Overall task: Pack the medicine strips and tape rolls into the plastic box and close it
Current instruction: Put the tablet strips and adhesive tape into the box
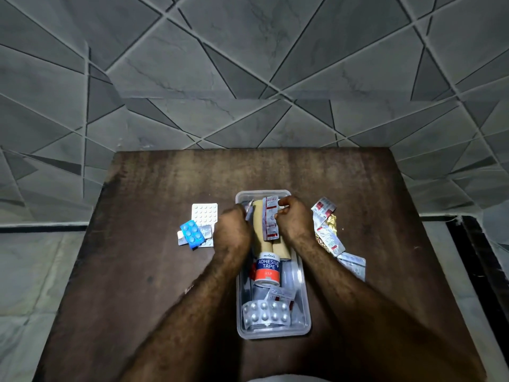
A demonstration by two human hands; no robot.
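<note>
An open clear plastic box lies lengthwise in the middle of the table. Inside it are tan tape rolls, a white-and-red "Adhesive Tape" roll and a silver blister strip at the near end. My right hand pinches a long silver-and-red medicine strip over the tan rolls at the box's far end. My left hand is curled at the box's left rim, touching a silver strip edge; its fingers are hidden.
Left of the box lie a white tablet strip, a blue blister strip and a small silver strip under it. To the right lies a pile of red-and-white, gold and white strips. The brown table stands on grey tiles.
</note>
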